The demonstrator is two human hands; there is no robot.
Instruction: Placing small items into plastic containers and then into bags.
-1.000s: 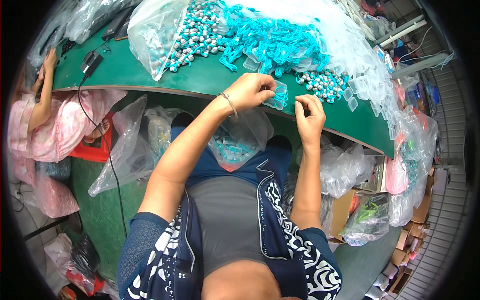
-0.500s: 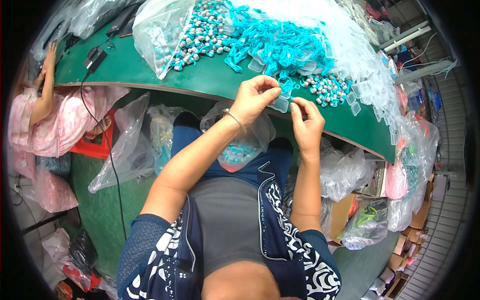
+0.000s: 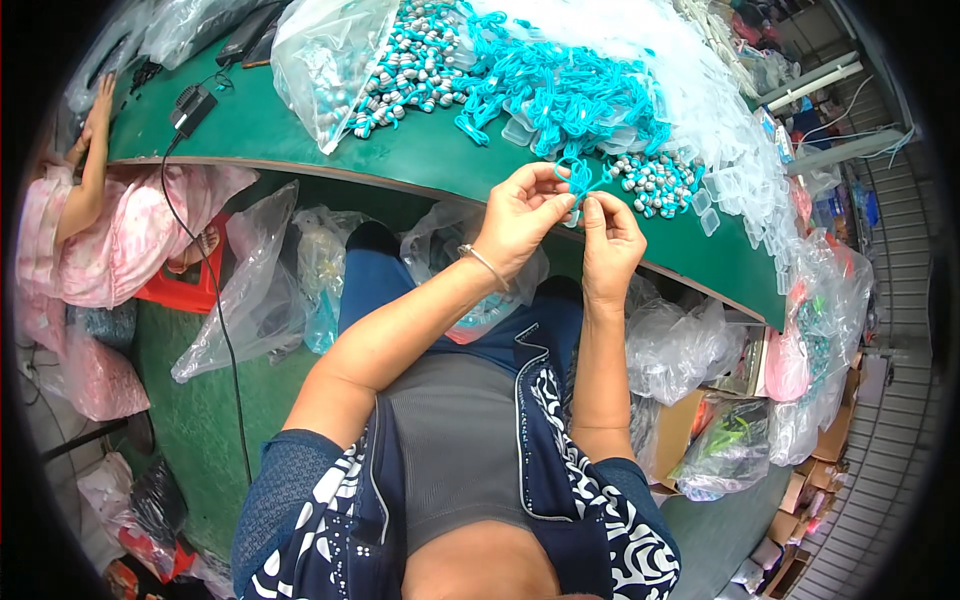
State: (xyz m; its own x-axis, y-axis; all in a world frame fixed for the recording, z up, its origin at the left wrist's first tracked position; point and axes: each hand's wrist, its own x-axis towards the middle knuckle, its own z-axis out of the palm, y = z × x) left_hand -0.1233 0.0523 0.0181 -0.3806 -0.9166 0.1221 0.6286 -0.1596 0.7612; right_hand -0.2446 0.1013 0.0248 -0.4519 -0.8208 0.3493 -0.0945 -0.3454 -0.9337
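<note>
Both hands meet over the front edge of the green table (image 3: 240, 130). My left hand (image 3: 525, 215) pinches a looped turquoise cord (image 3: 580, 178), whose strands stick up above the fingers. Close beside it, my right hand (image 3: 612, 240) has thumb and fingertips pressed together at the cord's lower part; what exactly lies between those fingertips is too small to make out. Just beyond the hands is a heap of turquoise cords (image 3: 570, 90) mixed with small clear plastic pieces. A small pile of grey-striped beads (image 3: 655, 183) lies to the right of them.
A clear plastic bag (image 3: 325, 70) and more striped beads (image 3: 420, 75) lie left of the cords. Clear plastic pieces (image 3: 740, 170) cover the table's right side. A black adapter (image 3: 192, 108) trails a cable at left, near another person's arm (image 3: 90, 180). An open bag (image 3: 480, 310) rests at my lap.
My hands have drawn together, the right moving in beside the left. The cord loops now stand up higher between them, and the clear piece below is mostly covered.
</note>
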